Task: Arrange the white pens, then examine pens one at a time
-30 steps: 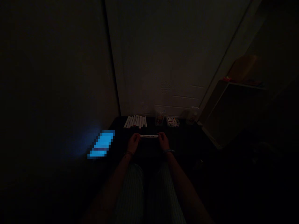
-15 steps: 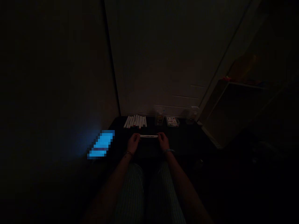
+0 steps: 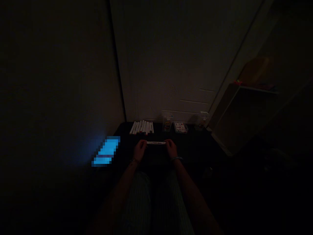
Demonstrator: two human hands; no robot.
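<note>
Dark table [image 3: 195, 147], one. Blue-lit panel [image 3: 107, 150], pixelated, at its left edge. White markers [image 3: 143, 127] in a row, far-left corner. Left hand [image 3: 140, 150] and right hand [image 3: 171, 149], fingertips pinching. Two clear containers [image 3: 167, 125] along the far edge; patterned box [image 3: 180, 127] between them. Single marker [image 3: 156, 143], crosswise, pinched at either end, about midway between near and far edges.

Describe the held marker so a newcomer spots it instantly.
Find the dark table below the wall. Near its middle, the left hand and right hand hold a white marker by its ends. It runs sideways, alone; the other markers lie in a row beyond, pointing away.
</note>
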